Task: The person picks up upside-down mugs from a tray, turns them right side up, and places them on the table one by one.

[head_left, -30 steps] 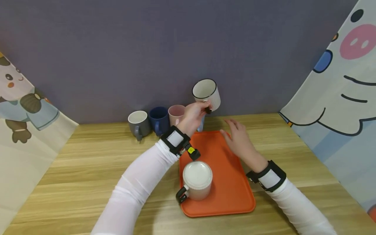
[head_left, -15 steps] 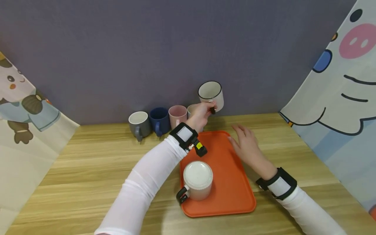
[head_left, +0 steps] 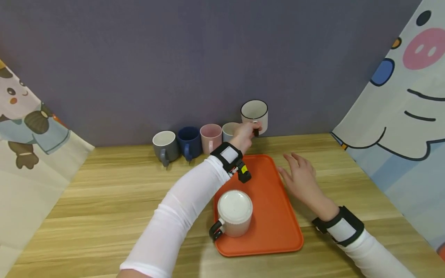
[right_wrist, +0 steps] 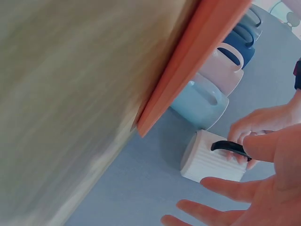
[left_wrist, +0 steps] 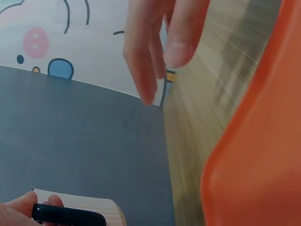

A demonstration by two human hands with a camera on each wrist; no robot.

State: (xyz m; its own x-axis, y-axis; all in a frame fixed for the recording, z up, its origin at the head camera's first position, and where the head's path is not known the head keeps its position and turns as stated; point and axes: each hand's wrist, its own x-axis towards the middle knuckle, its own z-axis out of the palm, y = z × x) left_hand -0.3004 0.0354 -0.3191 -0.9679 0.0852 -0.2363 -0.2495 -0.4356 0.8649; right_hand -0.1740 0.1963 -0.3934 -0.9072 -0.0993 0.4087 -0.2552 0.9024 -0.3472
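Observation:
By its black handle, my left hand [head_left: 243,137] grips a white mug [head_left: 255,116] with a dark rim, close to the back wall and right of a row of mugs. The mug's mouth faces up; whether its base touches the table I cannot tell. In the left wrist view its black handle [left_wrist: 70,215] lies in the fingers. My right hand [head_left: 301,181] hovers beside the tray's right edge, fingers spread and holding nothing. A second white mug [head_left: 234,212] with a black handle sits upside down on the orange tray [head_left: 271,216].
Along the back wall stand a grey mug [head_left: 165,146], a navy mug [head_left: 189,143], a pink mug [head_left: 211,137] and a light blue mug [right_wrist: 200,101], the last partly hidden by my left hand in the head view. Bare wooden table [head_left: 114,200] lies left of the tray.
My left hand has carried the white mug to the right and slightly down, uncovering part of the light blue mug. The right hand has drawn right and toward me. The upturned mug has stayed put.

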